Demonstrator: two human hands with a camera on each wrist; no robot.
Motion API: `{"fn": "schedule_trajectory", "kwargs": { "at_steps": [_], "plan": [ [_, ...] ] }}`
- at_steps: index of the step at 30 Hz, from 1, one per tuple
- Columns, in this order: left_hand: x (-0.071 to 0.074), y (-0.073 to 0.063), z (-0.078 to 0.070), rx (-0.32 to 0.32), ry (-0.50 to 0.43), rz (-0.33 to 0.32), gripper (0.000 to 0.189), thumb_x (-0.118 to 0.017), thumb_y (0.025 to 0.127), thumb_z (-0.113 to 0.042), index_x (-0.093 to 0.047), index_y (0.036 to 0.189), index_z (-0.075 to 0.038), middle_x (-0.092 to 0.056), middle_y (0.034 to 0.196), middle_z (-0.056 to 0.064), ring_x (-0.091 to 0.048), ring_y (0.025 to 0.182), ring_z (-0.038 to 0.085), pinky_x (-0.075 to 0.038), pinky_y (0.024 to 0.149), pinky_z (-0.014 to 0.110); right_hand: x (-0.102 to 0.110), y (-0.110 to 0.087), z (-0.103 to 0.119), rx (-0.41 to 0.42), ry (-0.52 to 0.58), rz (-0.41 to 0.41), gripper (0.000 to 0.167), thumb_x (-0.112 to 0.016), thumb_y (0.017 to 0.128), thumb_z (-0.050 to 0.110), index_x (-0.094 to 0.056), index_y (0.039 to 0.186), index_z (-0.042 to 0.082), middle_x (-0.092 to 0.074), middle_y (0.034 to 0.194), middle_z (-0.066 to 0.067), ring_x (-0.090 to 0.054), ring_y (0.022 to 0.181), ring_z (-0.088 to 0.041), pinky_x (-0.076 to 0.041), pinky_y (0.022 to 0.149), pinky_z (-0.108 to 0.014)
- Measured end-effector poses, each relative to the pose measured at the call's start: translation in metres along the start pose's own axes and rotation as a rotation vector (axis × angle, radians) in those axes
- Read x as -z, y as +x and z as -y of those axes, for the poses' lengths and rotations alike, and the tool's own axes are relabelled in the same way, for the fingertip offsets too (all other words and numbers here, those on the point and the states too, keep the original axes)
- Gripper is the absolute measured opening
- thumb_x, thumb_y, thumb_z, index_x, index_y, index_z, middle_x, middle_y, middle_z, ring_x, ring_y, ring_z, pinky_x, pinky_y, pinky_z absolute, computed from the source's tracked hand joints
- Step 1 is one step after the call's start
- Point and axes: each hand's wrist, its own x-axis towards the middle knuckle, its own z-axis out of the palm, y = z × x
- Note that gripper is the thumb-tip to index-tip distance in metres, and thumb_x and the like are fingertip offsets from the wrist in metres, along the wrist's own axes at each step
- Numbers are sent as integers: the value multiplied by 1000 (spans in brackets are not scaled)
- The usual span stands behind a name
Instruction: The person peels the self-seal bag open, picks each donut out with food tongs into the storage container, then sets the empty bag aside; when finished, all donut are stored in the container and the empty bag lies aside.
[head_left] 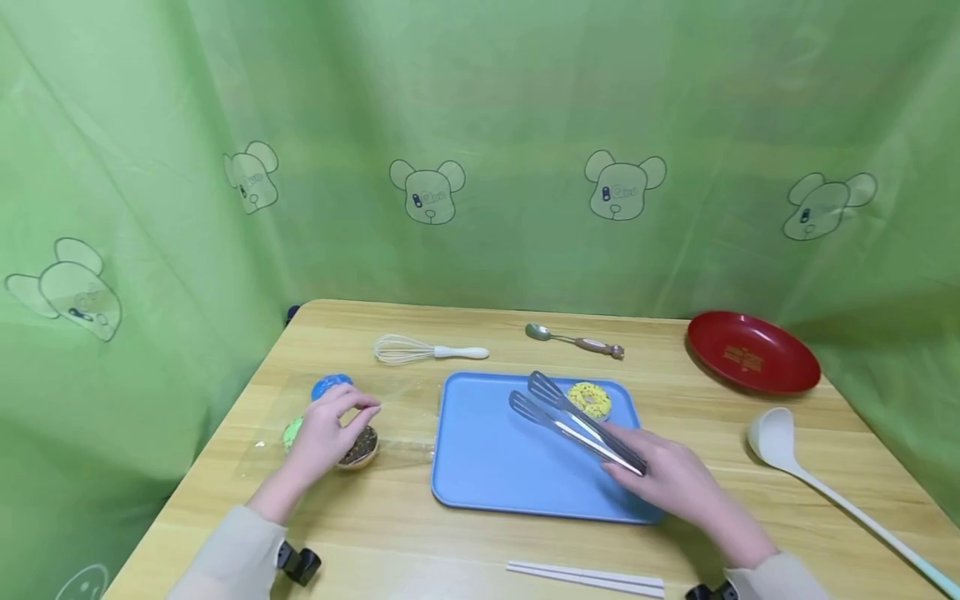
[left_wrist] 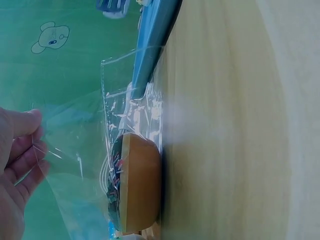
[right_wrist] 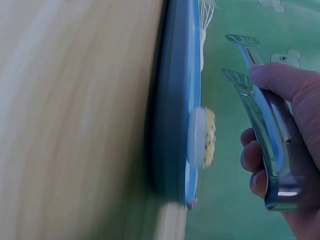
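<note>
My left hand [head_left: 324, 435] pinches the edge of a clear plastic bag [left_wrist: 75, 165] between thumb and fingers, lifting that film above the table. Inside or under the film sits a chocolate donut with sprinkles [head_left: 362, 450]; a blue donut [head_left: 330, 383] and a green donut [head_left: 292, 432] lie close by, partly hidden by the hand. With my right hand [head_left: 671, 475] I grip metal tongs [head_left: 592, 433], their slotted tips apart with nothing between them, over the blue tray [head_left: 487, 467]. A yellow donut [head_left: 589, 401] rests at the tray's back right.
Behind the tray lie a whisk [head_left: 420, 351] and a spoon [head_left: 573, 340]. A red plate [head_left: 753, 354] stands at the back right, with a white ladle [head_left: 776, 437] in front of it. Chopsticks [head_left: 585, 577] lie near the front edge.
</note>
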Motion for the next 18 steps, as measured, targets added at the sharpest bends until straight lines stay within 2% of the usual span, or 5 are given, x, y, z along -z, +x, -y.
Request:
{"fn": "schedule_trajectory", "kwargs": {
  "at_steps": [6,9,13,18],
  "plan": [
    [-1,-1,0,-79,61,3,21,-76,71,5,-70,87,-6,-62,83,-2,-56,77,11,-50,68,21,-15,20,15,95,-2,18,55,-75,77,31,-58,125,11,-65,108,-12,-64,91,-26,-54,71,-44],
    [-2,-1,1,-114,107,9,21,-76,71,5,-69,87,-7,-61,84,-2,-56,79,12,-51,69,22,-23,30,23,140,0,18,54,-75,77,33,-59,124,12,-66,105,-8,-63,83,-18,-54,67,-38],
    [-4,-2,1,-117,143,16,20,-75,72,4,-67,87,-6,-60,86,-1,-56,81,12,-51,71,25,-32,42,34,183,8,49,52,-73,79,35,-59,125,14,-65,100,-2,-55,70,-7,-49,56,-27],
    [-4,-1,-1,-124,167,12,19,-74,72,5,-66,86,-6,-60,85,0,-55,80,13,-51,69,26,-41,55,48,212,9,117,52,-68,82,39,-56,128,17,-63,96,2,-51,67,-4,-46,53,-24]
  ]
}}
